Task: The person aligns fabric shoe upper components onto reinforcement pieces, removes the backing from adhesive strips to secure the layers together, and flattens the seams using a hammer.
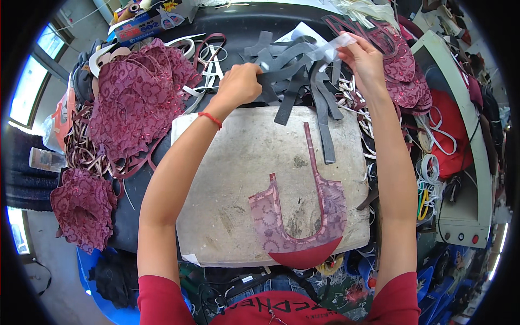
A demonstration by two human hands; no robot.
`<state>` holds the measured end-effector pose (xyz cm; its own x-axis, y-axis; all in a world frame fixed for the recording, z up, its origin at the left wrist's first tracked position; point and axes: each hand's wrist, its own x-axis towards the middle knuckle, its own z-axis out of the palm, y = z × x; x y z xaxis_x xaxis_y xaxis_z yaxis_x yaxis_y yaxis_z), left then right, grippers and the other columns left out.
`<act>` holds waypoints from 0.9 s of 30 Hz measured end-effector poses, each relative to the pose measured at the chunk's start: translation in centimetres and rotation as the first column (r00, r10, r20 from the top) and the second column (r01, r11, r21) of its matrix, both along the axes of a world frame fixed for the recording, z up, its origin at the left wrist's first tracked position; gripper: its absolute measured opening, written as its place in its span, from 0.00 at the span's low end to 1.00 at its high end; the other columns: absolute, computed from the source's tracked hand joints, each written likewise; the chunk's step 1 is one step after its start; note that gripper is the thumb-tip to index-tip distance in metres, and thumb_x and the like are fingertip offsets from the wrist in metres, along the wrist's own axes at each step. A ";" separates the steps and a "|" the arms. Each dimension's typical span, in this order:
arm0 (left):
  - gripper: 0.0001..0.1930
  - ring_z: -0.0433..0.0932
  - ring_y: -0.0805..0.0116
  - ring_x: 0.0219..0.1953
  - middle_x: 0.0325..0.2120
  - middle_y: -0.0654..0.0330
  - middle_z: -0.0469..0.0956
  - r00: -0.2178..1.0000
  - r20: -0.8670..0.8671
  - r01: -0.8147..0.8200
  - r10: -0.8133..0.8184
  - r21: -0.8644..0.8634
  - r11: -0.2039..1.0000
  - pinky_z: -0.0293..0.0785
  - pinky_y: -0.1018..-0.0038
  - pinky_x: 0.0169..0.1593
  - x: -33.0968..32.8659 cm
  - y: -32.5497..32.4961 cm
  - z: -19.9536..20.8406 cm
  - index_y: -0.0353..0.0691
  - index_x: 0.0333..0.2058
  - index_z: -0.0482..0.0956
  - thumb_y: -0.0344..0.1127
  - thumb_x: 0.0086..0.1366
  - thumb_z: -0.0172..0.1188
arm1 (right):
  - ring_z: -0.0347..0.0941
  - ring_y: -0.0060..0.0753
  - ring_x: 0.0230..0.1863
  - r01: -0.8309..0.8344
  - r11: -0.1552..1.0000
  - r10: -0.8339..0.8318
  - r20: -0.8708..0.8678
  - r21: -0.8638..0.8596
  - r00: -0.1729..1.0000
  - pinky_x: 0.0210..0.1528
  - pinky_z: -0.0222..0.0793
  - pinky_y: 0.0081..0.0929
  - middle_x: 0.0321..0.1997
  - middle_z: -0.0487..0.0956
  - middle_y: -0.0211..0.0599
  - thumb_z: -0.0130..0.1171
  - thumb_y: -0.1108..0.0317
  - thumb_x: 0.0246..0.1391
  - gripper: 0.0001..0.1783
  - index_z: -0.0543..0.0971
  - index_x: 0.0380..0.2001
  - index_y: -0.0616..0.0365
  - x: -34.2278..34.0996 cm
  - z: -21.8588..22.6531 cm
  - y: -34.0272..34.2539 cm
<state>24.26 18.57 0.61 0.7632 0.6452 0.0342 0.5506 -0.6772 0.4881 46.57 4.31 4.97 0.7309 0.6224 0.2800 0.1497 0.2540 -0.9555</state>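
Observation:
My left hand [240,84], with a red cord at the wrist, is closed on the end of a dark grey fabric strip [284,73]. That strip runs right across a loose pile of similar grey strips [290,104] at the board's far edge. My right hand [364,64] pinches a translucent whitish strip [326,50] above the pile's right side. On the pale, stained board [227,179] nearer me lies a U-shaped burgundy lace piece [331,212] with a long thin strap pointing away. Its solid red lower part reaches the board's near edge.
Stacked burgundy lace pieces [138,95] and a smaller lace bundle [84,208] lie at left. More lace pieces [403,81] sit at far right, beside a pale metal frame [474,216]. White cords [429,168] hang near it. A blue box [143,27] stands at the back.

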 end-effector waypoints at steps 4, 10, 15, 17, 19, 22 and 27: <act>0.33 0.70 0.47 0.54 0.48 0.45 0.74 0.984 0.144 0.056 -0.107 0.323 0.945 0.65 0.63 0.58 0.8 -0.7 1.8 0.41 0.57 0.66 0.32 0.49 0.61 | 0.77 0.27 0.40 -0.146 0.983 0.156 -0.083 0.115 0.984 0.44 0.74 0.24 0.39 0.81 0.41 0.58 0.70 0.57 0.13 0.75 0.44 0.65 -2.3 1.0 0.4; 0.24 0.77 0.47 0.45 0.39 0.45 0.78 0.924 0.382 -0.046 -0.036 0.203 0.978 0.70 0.55 0.51 8.4 -4.1 1.8 0.36 0.48 0.69 0.38 0.53 0.62 | 0.78 0.31 0.40 -0.239 0.948 0.288 -0.244 0.211 0.926 0.46 0.72 0.27 0.40 0.81 0.44 0.50 0.68 0.61 0.12 0.73 0.44 0.63 -4.6 1.2 1.1; 0.08 0.82 0.52 0.35 0.31 0.51 0.81 0.995 0.104 -0.056 0.008 0.461 0.886 0.76 0.60 0.37 9.2 -1.4 0.1 0.40 0.38 0.74 0.33 0.60 0.52 | 0.69 0.27 0.25 0.048 0.939 0.085 -0.366 0.341 0.927 0.38 0.73 0.38 0.20 0.71 0.30 0.46 0.72 0.61 0.14 0.67 0.48 0.67 -1.7 3.1 -1.5; 0.07 0.82 0.51 0.37 0.33 0.49 0.81 0.996 0.023 -0.086 0.085 0.447 0.890 0.77 0.57 0.37 8.7 0.1 0.1 0.41 0.36 0.74 0.31 0.61 0.49 | 0.64 0.23 0.23 0.033 0.920 0.118 -0.357 0.390 0.927 0.32 0.69 0.33 0.20 0.67 0.27 0.47 0.71 0.61 0.12 0.68 0.45 0.67 -1.7 3.3 -3.3; 0.08 0.82 0.52 0.37 0.34 0.50 0.82 0.988 -0.037 -0.118 0.151 0.452 0.884 0.77 0.59 0.37 9.0 1.6 -0.4 0.40 0.36 0.75 0.32 0.61 0.49 | 0.61 0.22 0.22 -0.049 0.877 0.206 -0.281 0.479 0.937 0.30 0.65 0.30 0.19 0.65 0.25 0.47 0.71 0.61 0.11 0.69 0.43 0.67 -1.0 3.2 -6.3; 0.11 0.82 0.54 0.41 0.37 0.50 0.82 0.944 -0.116 -0.228 0.309 0.446 0.866 0.76 0.61 0.42 8.4 3.3 0.3 0.41 0.38 0.78 0.35 0.61 0.49 | 0.58 0.23 0.24 0.180 0.802 0.014 -0.320 0.570 0.947 0.36 0.61 0.29 0.19 0.61 0.24 0.48 0.69 0.60 0.11 0.70 0.42 0.66 -2.4 4.4 -9.5; 0.15 0.78 0.50 0.48 0.44 0.48 0.79 0.911 -0.184 -0.256 0.369 0.451 0.855 0.73 0.56 0.49 6.3 7.3 4.0 0.37 0.43 0.76 0.36 0.62 0.48 | 0.61 0.25 0.24 0.186 0.766 0.080 -0.379 0.615 0.922 0.34 0.63 0.28 0.21 0.64 0.31 0.46 0.71 0.56 0.10 0.69 0.40 0.66 0.8 3.3 -9.5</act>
